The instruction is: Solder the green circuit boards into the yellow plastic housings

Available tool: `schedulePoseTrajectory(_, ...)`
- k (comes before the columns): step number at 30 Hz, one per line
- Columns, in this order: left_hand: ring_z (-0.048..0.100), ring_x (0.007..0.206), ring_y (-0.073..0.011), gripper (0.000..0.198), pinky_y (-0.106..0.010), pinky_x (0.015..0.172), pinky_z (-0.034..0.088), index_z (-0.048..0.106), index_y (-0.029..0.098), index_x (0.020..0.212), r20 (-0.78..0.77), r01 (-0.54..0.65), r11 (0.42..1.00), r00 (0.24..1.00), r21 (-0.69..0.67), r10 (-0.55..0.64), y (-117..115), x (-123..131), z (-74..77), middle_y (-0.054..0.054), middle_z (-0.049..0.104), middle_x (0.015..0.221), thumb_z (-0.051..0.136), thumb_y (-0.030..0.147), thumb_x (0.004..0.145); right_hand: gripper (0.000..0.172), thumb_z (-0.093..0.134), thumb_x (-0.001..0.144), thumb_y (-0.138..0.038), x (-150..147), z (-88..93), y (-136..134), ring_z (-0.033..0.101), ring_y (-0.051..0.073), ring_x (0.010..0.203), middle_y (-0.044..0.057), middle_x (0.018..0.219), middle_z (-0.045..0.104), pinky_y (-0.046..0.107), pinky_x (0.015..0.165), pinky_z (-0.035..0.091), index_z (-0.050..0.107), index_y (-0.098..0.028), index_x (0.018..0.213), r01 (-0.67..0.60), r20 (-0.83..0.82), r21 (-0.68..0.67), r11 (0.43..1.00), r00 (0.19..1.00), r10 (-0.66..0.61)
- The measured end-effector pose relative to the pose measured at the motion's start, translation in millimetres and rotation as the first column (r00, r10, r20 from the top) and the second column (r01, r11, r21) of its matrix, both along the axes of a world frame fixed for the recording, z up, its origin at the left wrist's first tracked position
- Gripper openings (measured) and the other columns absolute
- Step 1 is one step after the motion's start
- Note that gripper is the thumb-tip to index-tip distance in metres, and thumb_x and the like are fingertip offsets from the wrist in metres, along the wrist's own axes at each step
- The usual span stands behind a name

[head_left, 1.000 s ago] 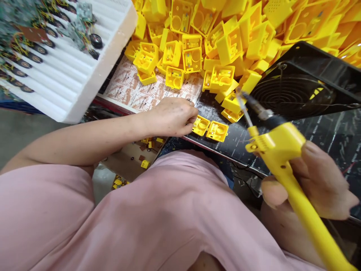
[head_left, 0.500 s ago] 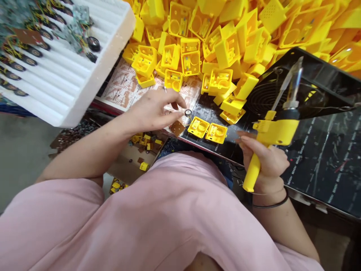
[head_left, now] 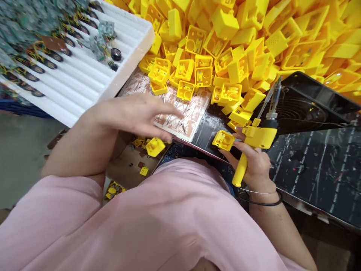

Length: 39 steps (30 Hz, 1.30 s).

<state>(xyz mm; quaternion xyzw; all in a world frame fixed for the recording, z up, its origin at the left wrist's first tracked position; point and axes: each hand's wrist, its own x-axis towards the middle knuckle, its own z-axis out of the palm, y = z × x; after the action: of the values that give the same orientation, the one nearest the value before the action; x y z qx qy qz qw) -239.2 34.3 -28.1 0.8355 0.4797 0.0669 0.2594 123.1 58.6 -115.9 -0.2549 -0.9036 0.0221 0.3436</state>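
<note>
My left hand [head_left: 132, 114] hovers over the table's front edge, blurred, with its fingers stretched out and apart. Just under its thumb, past the edge, is a small yellow plastic housing [head_left: 155, 146]; I cannot tell whether the thumb touches it. My right hand [head_left: 255, 163] is closed round the handle of a yellow soldering iron [head_left: 258, 137], whose tip points up and away. The fingertips of that hand touch a second yellow housing [head_left: 223, 140] lying on the black mat [head_left: 310, 165].
A large heap of yellow housings [head_left: 239, 37] fills the back of the table. A white foam tray [head_left: 84, 79] with circuit boards and small speakers stands at the left. A black fan box [head_left: 307, 101] sits on the right, and a brown printed sheet [head_left: 186, 113] in the middle. Below the edge is a cardboard box [head_left: 126, 167] of scraps.
My left hand has drawn back left from the two housings and spread open; one housing is now off the table edge below it. My right hand has come up to the other housing.
</note>
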Motion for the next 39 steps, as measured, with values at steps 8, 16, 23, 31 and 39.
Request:
schedulePoseTrajectory(8,0.060,0.128,-0.0358,0.054,-0.047,0.103,0.050,0.063,0.018,0.135,-0.233,-0.412,0.787,0.799,0.459,0.554,45,46,-53.1,-0.016,0.066,0.139,0.068,0.055,0.096,0.061,0.086,0.087,-0.025,-14,-9.3,2,0.077,0.029,0.115,0.013,0.133,0.075,0.036,0.093,0.066,0.056,-0.022,0.139,-0.017,-0.001,-0.038,0.999,1.000,0.017)
schedulePoseTrajectory(16,0.075,0.102,-0.0294,0.070,-0.034,0.073,0.054,0.061,0.011,0.142,-0.319,-0.263,0.907,0.873,0.329,0.369,11,109,-51.8,-0.017,0.077,0.111,0.051,0.069,0.103,0.070,0.085,0.086,-0.017,-16,-9.1,9,0.080,0.027,0.105,0.011,0.131,0.077,0.033,0.090,0.067,0.054,-0.021,0.148,-0.081,-0.064,0.022,0.997,0.995,0.082)
schedulePoseTrajectory(23,0.074,0.090,-0.0234,0.065,-0.034,0.063,0.047,0.073,0.025,0.125,-0.219,-0.375,0.821,0.839,0.431,0.499,19,47,-20.5,-0.006,0.081,0.102,0.033,0.072,0.107,0.070,0.087,0.086,-0.027,-6,-23.3,11,0.079,0.033,0.110,0.012,0.132,0.075,0.041,0.082,0.069,0.054,-0.025,0.149,-0.028,-0.034,0.011,1.000,0.999,0.028)
schedulePoseTrajectory(31,0.056,0.139,-0.0520,0.050,-0.066,0.111,0.046,0.075,0.013,0.120,-0.361,-0.649,0.616,0.498,0.447,0.788,95,-159,30.8,-0.007,0.067,0.113,0.063,0.044,0.082,0.061,0.085,0.088,-0.035,-31,-5.8,8,0.078,0.028,0.094,0.009,0.108,0.078,0.037,0.084,0.063,0.056,-0.022,0.140,-0.048,-0.041,0.063,0.997,0.998,0.050)
schedulePoseTrajectory(39,0.067,0.124,-0.0458,0.062,-0.068,0.094,0.046,0.077,0.019,0.097,-0.195,-0.472,0.670,0.716,0.573,0.670,70,-133,27.5,-0.002,0.068,0.092,0.043,0.069,0.085,0.039,0.075,0.096,-0.036,-66,-4.1,3,0.071,0.025,0.086,0.007,0.096,0.073,0.034,0.076,0.057,0.060,-0.022,0.130,0.034,0.049,0.113,0.993,0.998,-0.039)
